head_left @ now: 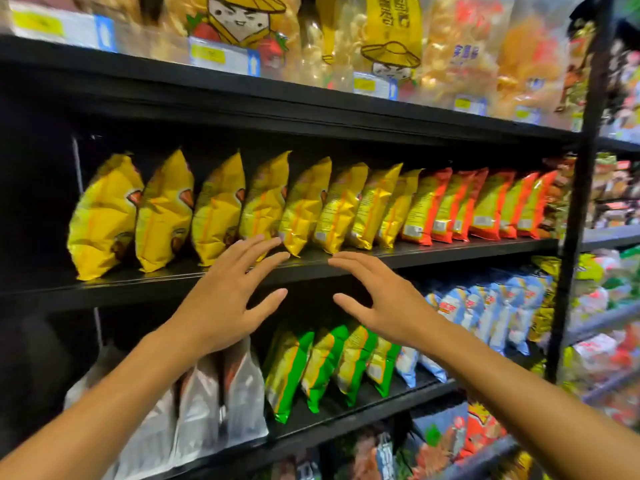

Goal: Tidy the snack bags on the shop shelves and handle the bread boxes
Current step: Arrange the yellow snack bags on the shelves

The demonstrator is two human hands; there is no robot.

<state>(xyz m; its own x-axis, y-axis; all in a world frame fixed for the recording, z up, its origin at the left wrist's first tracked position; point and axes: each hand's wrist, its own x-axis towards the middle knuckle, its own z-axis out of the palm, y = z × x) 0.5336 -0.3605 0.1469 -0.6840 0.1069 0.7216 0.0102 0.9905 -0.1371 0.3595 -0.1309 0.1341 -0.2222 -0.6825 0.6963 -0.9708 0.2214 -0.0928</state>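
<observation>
Both arms are getting cut off at the picture's bottom, and the left hand (221,299) and right hand (388,299) are reaching out spread wide, holding nothing. Just past them, puffy yellow bags (301,206) are leaning in a row on the middle shelf (433,249). Higher up, the top bags (391,32) are looking blurry and cut off.

Black metal shelving fills the view, boards (450,252) tilted across frame, running back to the right. Black upright post (585,174) at right divides this unit from a second rack (609,237) beyond, its boards grey-lit. Thin pale rod (78,164) stands at the left rear of the middle tier. Back panel dark; left end of the tiers in deep shadow. Price-tag strips (223,58) clipped along the top board's front edge. Light falls from above, brightest on the top tier. No floor, wall or window visible.
</observation>
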